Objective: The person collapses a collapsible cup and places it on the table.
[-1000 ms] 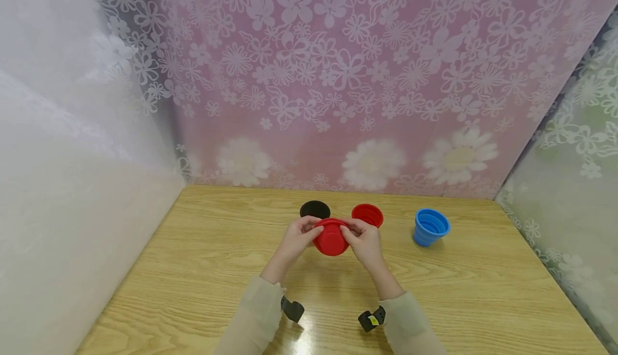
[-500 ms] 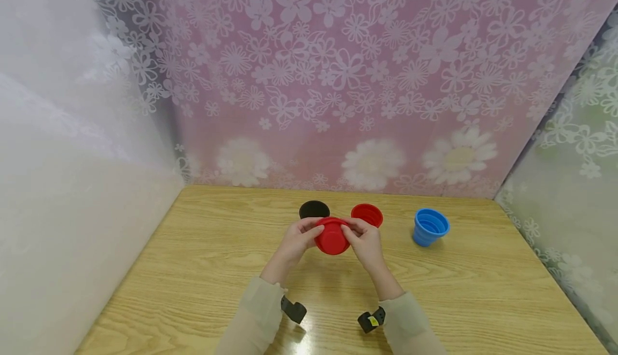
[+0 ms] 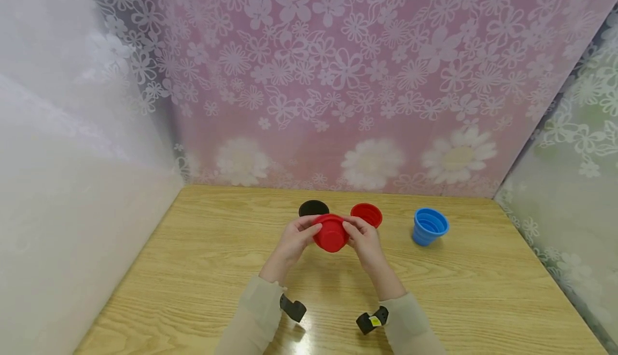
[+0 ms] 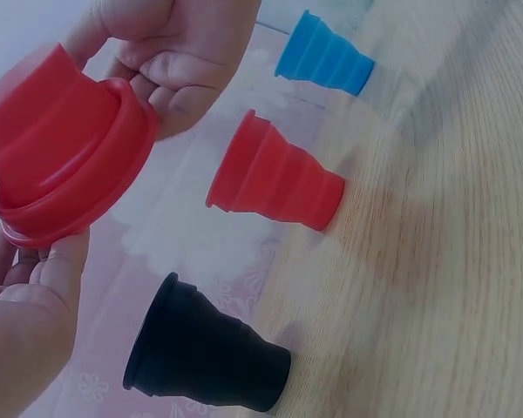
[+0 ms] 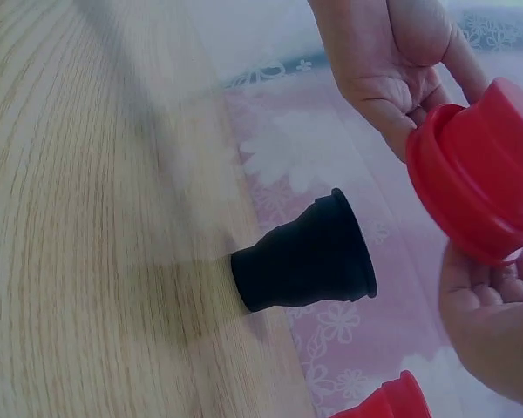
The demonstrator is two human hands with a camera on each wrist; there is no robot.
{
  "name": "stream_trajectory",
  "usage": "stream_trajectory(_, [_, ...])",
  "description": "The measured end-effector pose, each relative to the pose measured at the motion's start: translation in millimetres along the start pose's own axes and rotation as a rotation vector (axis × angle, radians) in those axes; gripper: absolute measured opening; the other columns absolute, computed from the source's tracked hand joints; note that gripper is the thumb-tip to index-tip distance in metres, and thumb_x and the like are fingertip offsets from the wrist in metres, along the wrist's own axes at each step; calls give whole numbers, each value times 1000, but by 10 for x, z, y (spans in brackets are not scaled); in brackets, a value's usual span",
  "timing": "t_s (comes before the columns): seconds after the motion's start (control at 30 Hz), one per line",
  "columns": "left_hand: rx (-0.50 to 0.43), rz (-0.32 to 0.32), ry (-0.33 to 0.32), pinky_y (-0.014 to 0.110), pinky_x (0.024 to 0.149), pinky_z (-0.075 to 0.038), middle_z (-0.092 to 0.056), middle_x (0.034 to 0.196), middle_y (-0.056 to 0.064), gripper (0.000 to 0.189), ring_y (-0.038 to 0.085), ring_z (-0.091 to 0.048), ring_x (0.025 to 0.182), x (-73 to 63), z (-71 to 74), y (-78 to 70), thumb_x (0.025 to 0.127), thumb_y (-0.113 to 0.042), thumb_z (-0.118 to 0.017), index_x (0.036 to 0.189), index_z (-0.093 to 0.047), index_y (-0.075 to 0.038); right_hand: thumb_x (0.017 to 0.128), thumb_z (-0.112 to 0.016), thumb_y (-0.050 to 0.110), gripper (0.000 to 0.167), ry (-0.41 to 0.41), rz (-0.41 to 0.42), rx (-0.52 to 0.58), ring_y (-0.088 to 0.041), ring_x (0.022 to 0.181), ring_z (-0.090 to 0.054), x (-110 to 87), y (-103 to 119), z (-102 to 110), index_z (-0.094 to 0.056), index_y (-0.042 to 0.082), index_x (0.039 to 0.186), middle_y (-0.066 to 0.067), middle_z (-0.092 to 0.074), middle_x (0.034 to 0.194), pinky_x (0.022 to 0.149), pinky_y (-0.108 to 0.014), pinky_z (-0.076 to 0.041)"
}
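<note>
Between both hands, above the table, is a red collapsible cup [image 3: 331,235]. Its base faces the person, and the walls are partly folded into a thick ring near the rim, as the left wrist view shows. My left hand [image 3: 292,241] pinches one side of that rim, thumb on the near face. On the opposite side my right hand [image 3: 365,241] holds it the same way. Just beyond the hands stand a black collapsible cup [image 4: 211,353] and a second red cup [image 4: 277,177], both upright and unfolded. The held cup and fingers partly cover them in the head view.
A blue collapsible cup [image 3: 429,227] stands upright on the wooden table [image 3: 203,280], to the right of the others. Behind the table hangs a pink flowered cloth [image 3: 299,146], with pale cloth walls at both sides. Each wrist wears a black camera [image 3: 293,309].
The held red cup has risen very slightly and tipped, and its base now stands out more from the folded ring. Both hands keep their grip; the standing cups stay put.
</note>
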State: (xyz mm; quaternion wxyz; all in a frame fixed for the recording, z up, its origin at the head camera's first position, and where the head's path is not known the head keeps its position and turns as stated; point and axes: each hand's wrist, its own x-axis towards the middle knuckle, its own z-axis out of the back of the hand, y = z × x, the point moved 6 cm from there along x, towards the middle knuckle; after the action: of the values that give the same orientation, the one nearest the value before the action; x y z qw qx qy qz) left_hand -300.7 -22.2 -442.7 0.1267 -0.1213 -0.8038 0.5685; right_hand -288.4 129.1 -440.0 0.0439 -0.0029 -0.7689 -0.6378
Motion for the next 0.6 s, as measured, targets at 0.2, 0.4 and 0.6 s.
stream_trajectory(0.2, [34,-21,-51,28,75,-49,-59,94,6,29,17,-57,82,0,32,-1,84,-5,-59,110,-54,6,88,-53,6,31,72,-119,106,-15,80,-56,-25,-17,-65,-45,-11,112,-7,-54,95,74,-27,-48])
stream_trajectory(0.4, [60,-32,-78,26,69,-49,-58,92,8,26,17,-56,75,11,35,4,83,-2,-59,107,-55,7,87,-53,2,32,100,-161,174,-14,81,-55,-42,-1,-116,-43,-11,114,-6,-53,96,75,-24,-47])
stream_trajectory(0.6, [64,-23,-95,24,68,-48,-59,89,7,27,15,-55,74,14,36,12,81,1,-61,106,-54,9,85,-55,0,29,80,-179,205,-14,79,-55,-47,0,-125,-45,-9,111,-6,-53,94,75,-23,-47])
